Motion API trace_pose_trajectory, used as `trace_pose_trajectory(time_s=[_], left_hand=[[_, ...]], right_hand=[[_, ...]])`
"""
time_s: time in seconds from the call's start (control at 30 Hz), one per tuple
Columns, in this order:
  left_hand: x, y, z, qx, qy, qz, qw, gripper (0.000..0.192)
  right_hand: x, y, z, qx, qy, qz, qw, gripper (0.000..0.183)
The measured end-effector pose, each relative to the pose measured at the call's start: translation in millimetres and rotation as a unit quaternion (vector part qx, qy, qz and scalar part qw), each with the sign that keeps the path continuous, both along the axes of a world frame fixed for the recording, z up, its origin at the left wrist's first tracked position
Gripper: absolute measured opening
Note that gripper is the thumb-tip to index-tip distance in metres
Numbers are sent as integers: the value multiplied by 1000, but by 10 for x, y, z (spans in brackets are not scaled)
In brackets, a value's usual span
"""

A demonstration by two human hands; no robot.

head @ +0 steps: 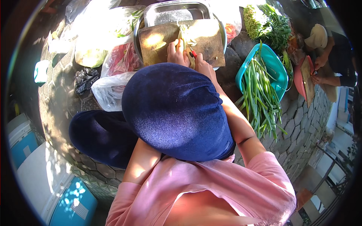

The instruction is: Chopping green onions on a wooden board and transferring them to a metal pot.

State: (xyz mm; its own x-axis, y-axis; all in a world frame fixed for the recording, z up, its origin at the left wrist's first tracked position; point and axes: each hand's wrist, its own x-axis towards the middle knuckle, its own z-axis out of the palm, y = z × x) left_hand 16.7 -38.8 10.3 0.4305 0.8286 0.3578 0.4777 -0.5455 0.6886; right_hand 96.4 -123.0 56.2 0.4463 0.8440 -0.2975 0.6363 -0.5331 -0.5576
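On a wooden cutting board [158,48] lie pale peeled vegetable pieces [193,42], whose exact kind I cannot tell. My left hand [177,53] rests on the board with its fingers bent over a longer pale piece [183,32]. Just to its right, my right hand [204,66] grips a small knife [193,53] with a red and black handle; its blade is hard to make out. My raised knee in dark blue velvet hides the near edge of the board and part of both wrists.
The board lies across a metal basin [136,42], with a metal tray [178,5] behind. Plastic bags [110,90] spread left. At right, a turquoise basin [278,82] holds long green onions [258,93], with leafy greens [268,25] beyond. Another person's hands [318,79] work over a board [306,76].
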Motion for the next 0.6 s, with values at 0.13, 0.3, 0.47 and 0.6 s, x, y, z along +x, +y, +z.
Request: trace_pose_trajectory(time_s=[0.13, 0.3, 0.47, 0.6], left_hand=[[61, -13, 16, -11, -23, 10, 1000, 44], [16, 15, -40, -13, -66, 43, 997, 42], [7, -7, -37, 4, -106, 59, 993, 40], [17, 25, -22, 0, -95, 73, 993, 39]], right_hand=[[77, 153, -118, 4, -27, 5, 1000, 17], [22, 22, -96, 1, -5, 22, 1000, 19], [7, -417, 32, -47, 51, -29, 997, 22], [7, -227, 184, -3, 11, -2, 1000, 20]])
